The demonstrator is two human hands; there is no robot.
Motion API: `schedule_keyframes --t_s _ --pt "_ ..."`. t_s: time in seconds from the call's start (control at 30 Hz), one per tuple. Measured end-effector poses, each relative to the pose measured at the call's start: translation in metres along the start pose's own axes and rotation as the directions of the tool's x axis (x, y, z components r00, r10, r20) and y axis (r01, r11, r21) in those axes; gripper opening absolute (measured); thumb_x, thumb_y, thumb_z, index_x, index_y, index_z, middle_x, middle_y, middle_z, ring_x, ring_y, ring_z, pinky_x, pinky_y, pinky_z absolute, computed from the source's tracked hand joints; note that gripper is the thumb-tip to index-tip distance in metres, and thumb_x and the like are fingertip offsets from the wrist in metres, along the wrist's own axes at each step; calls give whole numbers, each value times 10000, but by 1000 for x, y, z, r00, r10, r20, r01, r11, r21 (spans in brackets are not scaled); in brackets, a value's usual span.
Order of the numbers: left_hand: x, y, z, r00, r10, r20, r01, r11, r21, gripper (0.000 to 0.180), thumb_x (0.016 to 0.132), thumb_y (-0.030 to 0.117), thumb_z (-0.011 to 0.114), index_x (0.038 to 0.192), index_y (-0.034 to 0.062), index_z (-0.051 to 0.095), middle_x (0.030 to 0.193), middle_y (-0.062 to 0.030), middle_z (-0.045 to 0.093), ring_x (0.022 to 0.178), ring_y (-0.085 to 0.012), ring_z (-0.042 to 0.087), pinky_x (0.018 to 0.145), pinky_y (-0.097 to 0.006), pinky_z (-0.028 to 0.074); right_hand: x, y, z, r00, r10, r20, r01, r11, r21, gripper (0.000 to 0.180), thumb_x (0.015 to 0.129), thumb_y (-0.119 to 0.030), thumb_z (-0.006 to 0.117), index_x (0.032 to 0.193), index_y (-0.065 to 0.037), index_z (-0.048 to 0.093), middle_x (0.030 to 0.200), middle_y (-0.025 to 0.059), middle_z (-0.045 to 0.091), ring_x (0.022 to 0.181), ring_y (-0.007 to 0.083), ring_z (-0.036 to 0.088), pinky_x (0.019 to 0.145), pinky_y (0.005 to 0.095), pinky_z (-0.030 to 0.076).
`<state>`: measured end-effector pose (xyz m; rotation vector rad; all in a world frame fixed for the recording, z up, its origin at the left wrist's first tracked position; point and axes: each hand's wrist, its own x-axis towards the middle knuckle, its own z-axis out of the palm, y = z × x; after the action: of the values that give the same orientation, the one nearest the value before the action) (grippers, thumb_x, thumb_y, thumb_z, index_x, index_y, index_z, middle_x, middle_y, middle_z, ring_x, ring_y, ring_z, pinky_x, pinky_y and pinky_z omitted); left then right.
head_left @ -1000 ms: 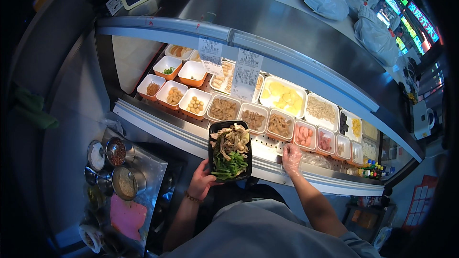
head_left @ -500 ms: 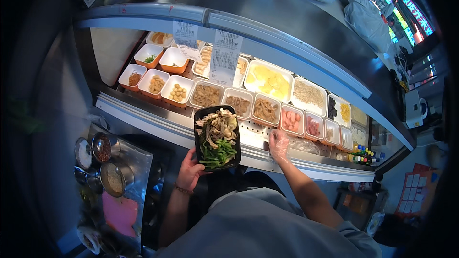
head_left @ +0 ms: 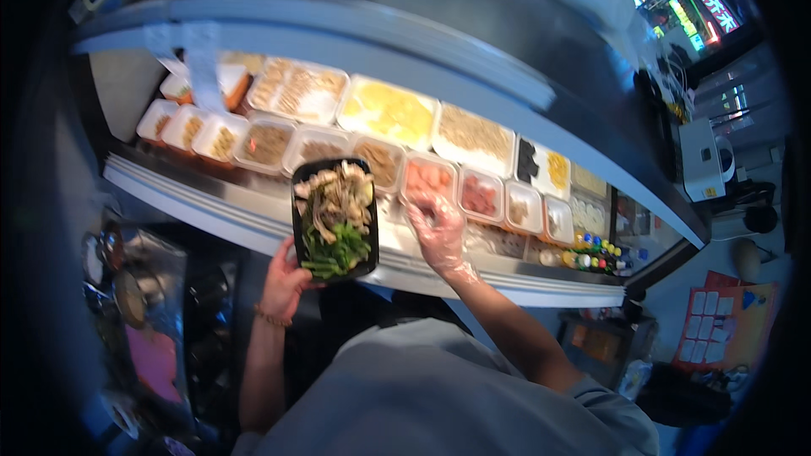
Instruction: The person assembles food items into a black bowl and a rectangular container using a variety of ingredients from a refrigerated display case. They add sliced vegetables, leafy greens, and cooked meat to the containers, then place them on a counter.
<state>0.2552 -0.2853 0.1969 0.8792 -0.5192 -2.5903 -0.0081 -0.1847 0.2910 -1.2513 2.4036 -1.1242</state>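
Note:
My left hand [head_left: 285, 280] grips the lower left corner of a black plastic tray [head_left: 372, 245], fingers under it and thumb at the rim. In the tray lie pale and brown mushroom-like pieces [head_left: 340, 192] above chopped leafy greens [head_left: 336, 252]. Wearing a clear plastic glove, my right hand [head_left: 439, 232] is at the near edge of a white tub of pink sausage pieces [head_left: 428, 176]. Its fingers are curled, closed toward the thumb; motion blur hides anything held between them.
White tubs fill the lit display case: yellow slices [head_left: 389, 111], pale shreds [head_left: 475, 137], dark red pieces [head_left: 481, 194], brown meat [head_left: 269, 143]. Small bottles [head_left: 600, 253] stand at its right end. Paper slips [head_left: 203, 63] hang from the upper frame. A pink board [head_left: 154, 361] lies lower left.
My right hand has moved from the case's front ledge up to the sausage tub. The view has shifted right; my left hand still holds the black tray.

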Motion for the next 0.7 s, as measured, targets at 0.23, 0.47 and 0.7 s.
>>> schedule_keyframes --t_s 0.23,0.47,0.7 --pt "10 -31 -24 997 -64 43 72 970 -234 735 800 -145 498 1462 88 277 1222 -180 586 1013 -283 665 776 -400 623 12 -68 62 961 -138 242 215 918 -332 327 788 -101 748 1084 -15 638 1071 173 658 990 340 638 885 417 500" --pt "19 -36 -31 982 -150 115 174 957 -231 742 796 -149 493 1465 87 277 1220 -162 595 998 -281 675 765 -400 627 4 -57 62 968 -155 198 221 901 -373 280 787 -84 742 1048 -26 660 1045 157 677 989 327 650 880 400 510" --pt "39 -39 -33 989 -117 91 131 977 -170 747 783 -152 475 1469 71 282 1193 -154 608 967 -271 683 742 -381 625 16 -2 -30 984 168 53 -135 914 -384 256 830 -142 734 1060 -43 676 995 125 685 906 215 670 815 351 544"
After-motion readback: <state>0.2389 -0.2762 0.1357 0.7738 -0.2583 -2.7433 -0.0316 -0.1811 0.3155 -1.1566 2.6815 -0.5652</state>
